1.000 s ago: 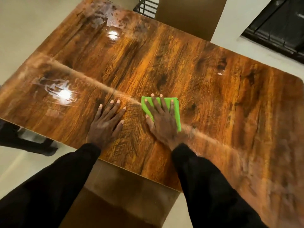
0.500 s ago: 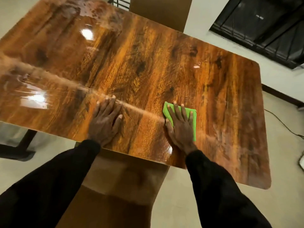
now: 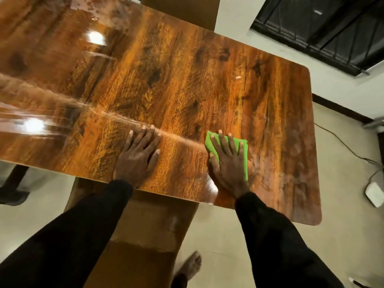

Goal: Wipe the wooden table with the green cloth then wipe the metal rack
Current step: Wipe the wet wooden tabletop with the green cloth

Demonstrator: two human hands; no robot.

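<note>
Right now the right hand (image 3: 227,163) is pressing flat on the green cloth (image 3: 245,161), fingers straight & spread, not curling round it, so the grip is apart w/ the palm pinning the cloth down. The cloth is lying on the wooden table (image 3: 187,80), near the front edge & toward the table's right end, its green showing past the fingertips & along the hand's right side. The left hand (image 3: 138,154) is resting palm-down on bare wood just to the left, fingers straight & close together, holding nothing; the two hands are sitting near each other, not touching. A pale streak (image 3: 182,139) is running across the top btwn the hands & on leftward, & light glares (image 3: 33,124) are shining on the glossy surface at left. Both arms are wearing black sleeves (image 3: 270,235). A brown chair (image 3: 135,221) is standing under the near edge, w/ a second chair (image 3: 180,11) showing at the far side. A bare foot (image 3: 192,265) is standing on the pale floor (image 3: 342,225). At right a cable (image 3: 340,144) & a white box (image 3: 375,194) are lying on the floor, & a dark barred window (image 3: 332,28) is showing top right
</note>
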